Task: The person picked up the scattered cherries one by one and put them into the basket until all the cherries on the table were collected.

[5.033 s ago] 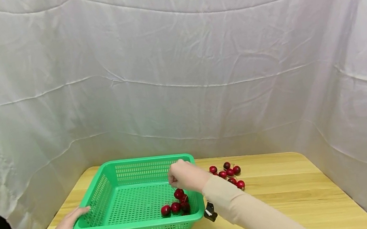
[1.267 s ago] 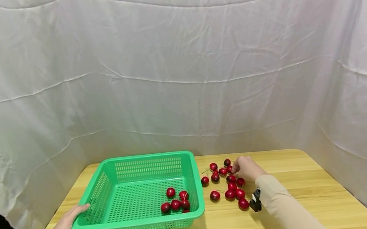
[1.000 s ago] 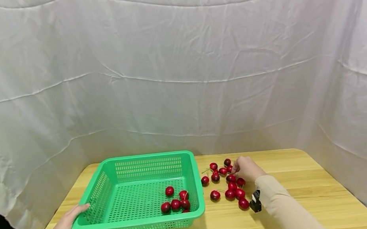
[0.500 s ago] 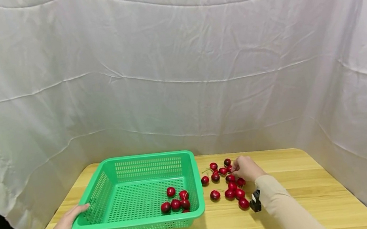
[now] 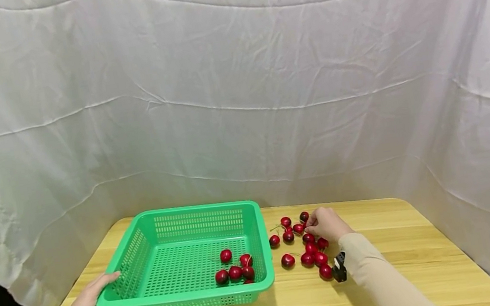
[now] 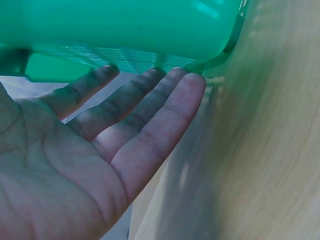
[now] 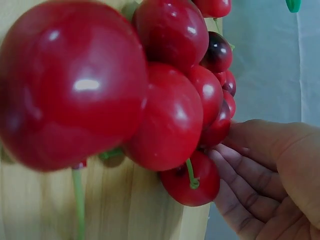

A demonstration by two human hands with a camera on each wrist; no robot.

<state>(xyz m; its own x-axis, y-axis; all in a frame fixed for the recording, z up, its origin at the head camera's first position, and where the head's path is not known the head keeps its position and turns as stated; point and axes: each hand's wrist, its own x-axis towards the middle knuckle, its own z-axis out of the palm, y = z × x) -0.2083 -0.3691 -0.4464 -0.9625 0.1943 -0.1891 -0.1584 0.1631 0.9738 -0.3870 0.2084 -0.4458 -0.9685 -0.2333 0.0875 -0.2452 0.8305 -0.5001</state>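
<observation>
Now, right hand (image 5: 327, 224): fingertips drawn in among the table cherries (image 5: 307, 259), by their far edge; whether it pinches one or a stem, I cannot tell
Left hand (image 5: 87, 303): holds the green plastic basket (image 5: 186, 299) at its left side, thumb over the rim, fingers straight under it
Since five seconds ago: right hand gone from above the basket to the cherries at its right; left hand in the same place
Basket cherries (image 5: 235, 273): six in sight near the right wall, one mostly hidden by the near rim
In the way: nearer cherries cover some fingertips in the right wrist view
Right cuff: black wrist device (image 5: 339, 268) close beside the nearest cherry
Around: wooden table (image 5: 414, 249), pale curtain (image 5: 236, 95) behind and at both sides
</observation>
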